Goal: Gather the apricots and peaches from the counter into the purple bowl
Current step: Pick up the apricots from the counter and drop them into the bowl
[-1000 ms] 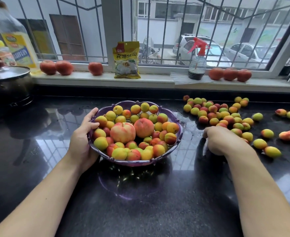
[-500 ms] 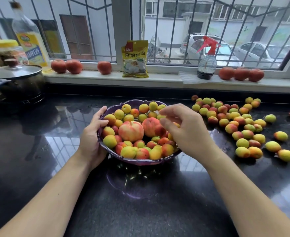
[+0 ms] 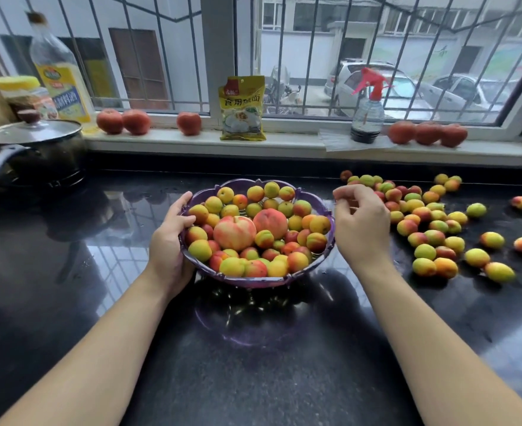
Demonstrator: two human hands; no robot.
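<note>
- Since the frame half a second before, the right hand (image 3: 361, 222) had left the space above the fruit and hung just past the bowl's right rim, above the counter, its fingers loosely curled with nothing between them; the left hand had stayed on the bowl.
- The black counter (image 3: 253, 379) was the largest surface, with bare polished room in front of the bowl, between the two forearms, and to the left up to the pot.
- The windowsill (image 3: 284, 146) ran along the counter's back edge, carrying six red peaches (image 3: 189, 123) in two groups of three, a yellow packet (image 3: 242, 109), a spray bottle (image 3: 367, 115) and an oil bottle (image 3: 59, 75).
- A lidded black pot (image 3: 35, 149) sat at the far left, well apart from the bowl.
- The purple bowl (image 3: 253, 284) stood at the counter's middle, heaped with small apricots and holding two large peaches (image 3: 234, 233) side by side near its centre.
- The left hand (image 3: 169, 247) gripped the bowl's left rim, thumb curled over the edge, fingers under the wall.
- Loose apricots (image 3: 422, 229) lay scattered to the bowl's right, the nearest ones just beside the right hand, the heap reaching to the counter's back edge.
- A few more lay further out near the picture's right edge.
</note>
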